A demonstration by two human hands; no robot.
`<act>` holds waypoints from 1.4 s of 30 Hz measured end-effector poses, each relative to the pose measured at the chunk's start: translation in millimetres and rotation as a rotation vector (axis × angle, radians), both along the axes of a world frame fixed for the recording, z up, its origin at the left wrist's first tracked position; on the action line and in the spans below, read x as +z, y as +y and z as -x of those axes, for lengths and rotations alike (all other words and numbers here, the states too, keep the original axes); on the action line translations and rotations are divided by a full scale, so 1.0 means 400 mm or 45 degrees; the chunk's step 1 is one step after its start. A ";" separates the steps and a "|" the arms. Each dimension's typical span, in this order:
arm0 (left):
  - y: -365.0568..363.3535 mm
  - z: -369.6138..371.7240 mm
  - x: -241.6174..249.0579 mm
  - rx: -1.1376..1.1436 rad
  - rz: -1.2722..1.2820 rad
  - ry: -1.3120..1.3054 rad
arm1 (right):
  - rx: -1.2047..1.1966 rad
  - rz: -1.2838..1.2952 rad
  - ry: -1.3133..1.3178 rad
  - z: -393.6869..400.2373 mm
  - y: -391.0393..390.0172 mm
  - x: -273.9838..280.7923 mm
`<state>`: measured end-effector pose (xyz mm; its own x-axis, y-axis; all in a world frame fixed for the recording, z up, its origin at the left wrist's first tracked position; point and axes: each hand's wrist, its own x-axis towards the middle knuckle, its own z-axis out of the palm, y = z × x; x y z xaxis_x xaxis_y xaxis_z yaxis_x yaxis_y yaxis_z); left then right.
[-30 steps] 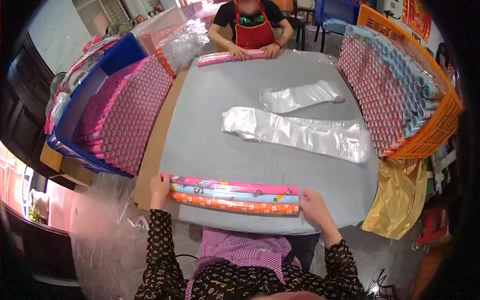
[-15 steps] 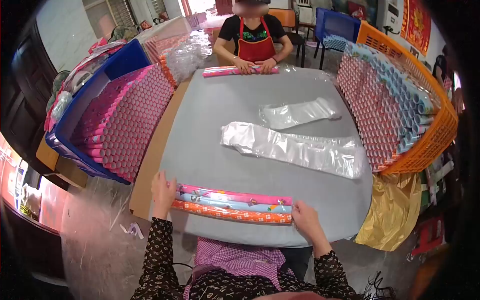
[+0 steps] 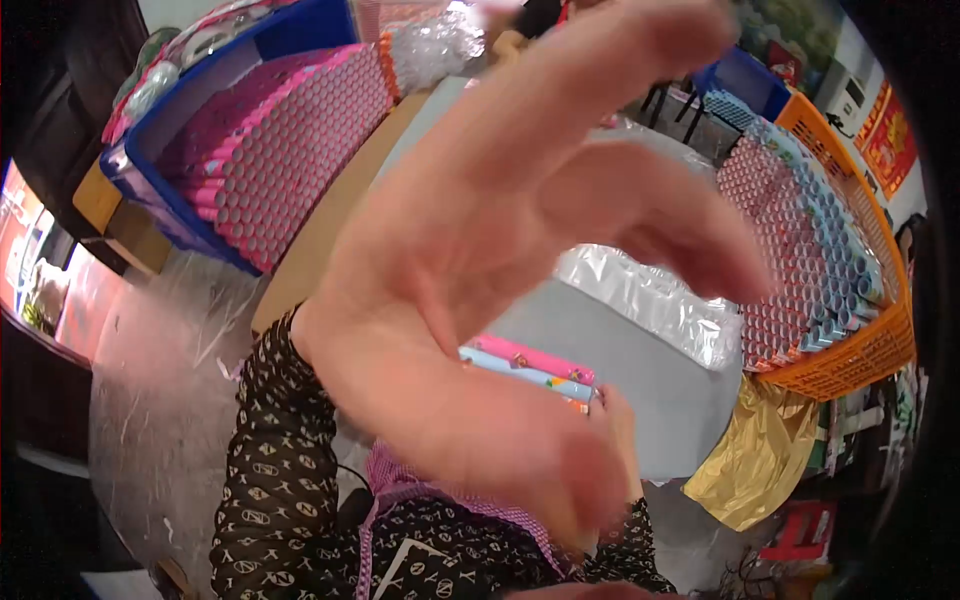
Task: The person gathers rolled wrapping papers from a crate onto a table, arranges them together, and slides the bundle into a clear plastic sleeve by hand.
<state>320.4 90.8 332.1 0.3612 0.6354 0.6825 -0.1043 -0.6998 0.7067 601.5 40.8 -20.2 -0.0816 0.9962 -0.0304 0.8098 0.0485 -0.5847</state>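
Note:
My left hand (image 3: pixel 440 260) is raised right in front of the camera, blurred, its fingers spread and holding nothing. Behind it, a pack of wrapping paper rolls in clear film lies near the table's front edge. A pink roll (image 3: pixel 535 358), a light blue roll (image 3: pixel 530 374) and a bit of an orange one show; their left part is hidden by my left hand. At the pack's right end, my right hand (image 3: pixel 617 425) has its fingers closed on the tip, partly covered by the left hand. Clear plastic sleeves (image 3: pixel 660 305) lie farther back on the grey tabletop (image 3: pixel 600 340).
A blue crate (image 3: pixel 140 190) full of pink rolls (image 3: pixel 290 150) stands on the left. On the right, an orange crate (image 3: pixel 850 360) holds red-and-white and light blue rolls (image 3: pixel 800 240). Gold film (image 3: pixel 755 455) hangs below it. Another person is mostly hidden at the back.
My left hand has let go of the pack's left end and come up close to the camera. My right hand stays at the right end. The view has shifted and tilted.

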 end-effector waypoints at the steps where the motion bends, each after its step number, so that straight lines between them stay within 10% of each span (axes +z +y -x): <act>1: 0.059 -0.011 0.071 0.295 0.173 0.136 | 0.064 -0.180 0.044 0.002 -0.009 0.006; 16: 0.107 0.177 -0.042 0.659 0.085 0.278 | 0.117 -0.082 0.135 -0.012 0.015 -0.028; 23: 0.031 0.189 -0.257 0.398 0.331 0.334 | -0.055 0.306 -0.035 0.004 0.006 0.006; 28: -0.043 0.200 -0.319 0.216 0.361 0.357 | 0.038 -0.157 -0.032 0.032 -0.014 0.004; 40: -0.141 0.157 -0.312 -0.084 0.231 0.496 | -0.057 -0.025 0.030 0.015 -0.003 0.005; 42: -0.154 0.136 -0.312 0.138 0.134 0.952 | -0.059 -0.035 0.043 0.014 -0.002 0.006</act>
<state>266.1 29.3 207.4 0.6353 0.7418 0.2147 0.4937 -0.6039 0.6257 595.8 39.9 -17.7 -0.0356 0.9994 -0.0010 0.7915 0.0275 -0.6106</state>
